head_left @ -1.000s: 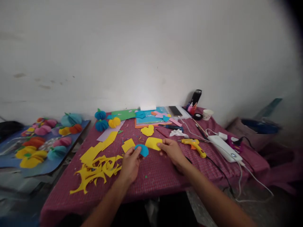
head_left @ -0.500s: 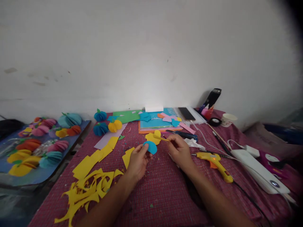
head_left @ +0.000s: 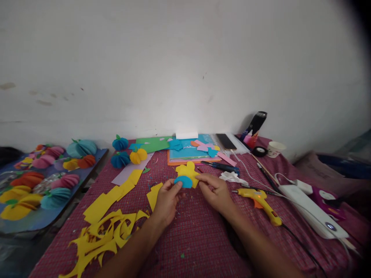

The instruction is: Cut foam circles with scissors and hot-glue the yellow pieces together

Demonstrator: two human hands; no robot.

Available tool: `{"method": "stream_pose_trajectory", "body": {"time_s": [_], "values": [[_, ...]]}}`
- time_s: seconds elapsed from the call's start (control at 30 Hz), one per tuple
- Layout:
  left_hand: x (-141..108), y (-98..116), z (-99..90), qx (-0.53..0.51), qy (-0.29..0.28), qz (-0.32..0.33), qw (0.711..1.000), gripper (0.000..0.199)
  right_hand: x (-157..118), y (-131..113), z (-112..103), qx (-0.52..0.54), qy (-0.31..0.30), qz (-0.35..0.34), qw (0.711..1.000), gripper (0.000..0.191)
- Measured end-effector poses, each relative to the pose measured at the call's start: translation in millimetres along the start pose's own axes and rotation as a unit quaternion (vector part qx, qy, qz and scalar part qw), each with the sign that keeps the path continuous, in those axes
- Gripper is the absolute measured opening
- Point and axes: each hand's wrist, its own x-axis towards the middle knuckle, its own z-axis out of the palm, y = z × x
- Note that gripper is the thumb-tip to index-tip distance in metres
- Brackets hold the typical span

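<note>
Between the thumb and fingers of my left hand is a round blue paper piece, held level over the middle of the table. My right hand is closed, its fingertips pinching a yellow paper piece right beside the blue one. Several rounded yellow paper cutouts lie just behind, overlapping in view, so where the pinched piece ends is hard to make out. To the right of my right hand a yellow glue gun lies on its side, a small orange light glowing on it.
Yellow paper offcuts and yellow strips lie at left. Folded paper pumpkins stand behind them, more on a blue board. A white power bank-like block, cables, a paper cup and black bottle are at right.
My right hand has brought the yellow paper piece down and left, and it now faces me flatter instead of edge-on. My left hand still holds the blue piece, slightly lower.
</note>
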Motion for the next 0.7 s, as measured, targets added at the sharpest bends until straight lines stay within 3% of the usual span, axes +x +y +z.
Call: {"method": "stream_pose_trajectory", "body": {"time_s": [0.2, 0.33, 0.53, 0.6, 0.7], "values": [[1.5, -4.0, 0.8, 0.002, -0.038, 0.045, 0.998, 0.022, -0.6, -12.2, 2.8, 0.076, -0.037, 0.117, 0.99, 0.012], [1.4, -5.2, -0.3, 0.058, -0.012, 0.038, 0.997, 0.022, -2.0, -4.7, 11.1, 0.112, -0.03, 0.178, 0.977, 0.01], [1.9, -9.1, 0.7, 0.056, 0.006, 0.061, 0.997, 0.022, 1.8, -7.2, 21.9, 0.25, -0.026, 0.267, 0.93, 0.034], [2.2, -9.6, 0.8, 0.05, -0.003, 0.081, 0.995, 0.027, 3.6, -9.6, 22.4, 0.28, -0.06, 0.283, 0.915, 0.037], [1.8, -8.2, 1.6, 0.035, -0.019, 0.088, 0.995, 0.045, 3.8, -8.9, 21.2, 0.245, -0.09, 0.297, 0.919, 0.027]]}}
